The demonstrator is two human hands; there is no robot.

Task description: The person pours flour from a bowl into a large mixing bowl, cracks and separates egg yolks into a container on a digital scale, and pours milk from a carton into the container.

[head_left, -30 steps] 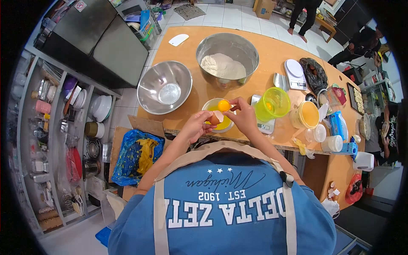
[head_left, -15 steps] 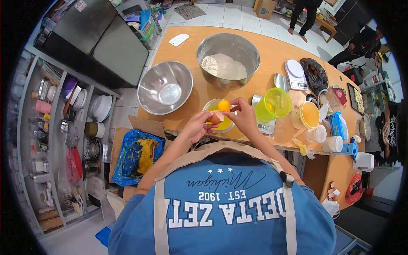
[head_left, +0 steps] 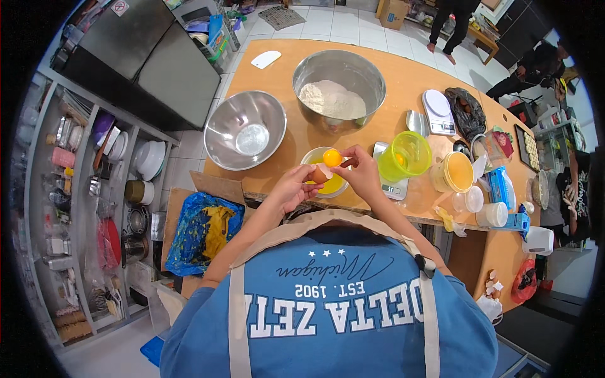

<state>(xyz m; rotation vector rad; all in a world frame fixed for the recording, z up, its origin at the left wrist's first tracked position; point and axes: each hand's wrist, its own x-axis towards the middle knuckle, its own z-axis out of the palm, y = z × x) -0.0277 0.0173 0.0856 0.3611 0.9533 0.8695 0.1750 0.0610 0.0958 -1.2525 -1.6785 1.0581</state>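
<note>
Over a small white bowl (head_left: 343, 190) holding yellowish egg liquid (head_left: 332, 185), my two hands work close together on a cracked egg. My left hand (head_left: 292, 188) pinches a brown eggshell half (head_left: 322, 173). A round orange yolk (head_left: 331, 157) sits just above that shell, at the fingertips of my right hand (head_left: 360, 173). The right fingers are closed around what looks like the other shell half, mostly hidden by the yolk. Right of the bowl, a yellow-green plastic jug (head_left: 413, 153) with egg yolk inside stands on a digital scale (head_left: 394, 189).
A large steel bowl of flour (head_left: 339, 94) stands behind my hands, with another steel bowl (head_left: 244, 130) left. Rightward are a second scale (head_left: 439, 113), a yellow-filled tub (head_left: 455, 171) and a tray of dough pieces (head_left: 528, 148). Eggshells (head_left: 493, 285) lie lower right. Other people stand farther off.
Almost nothing differs. Both hands stay over the bowl, and the yolk remains at the shell between them.
</note>
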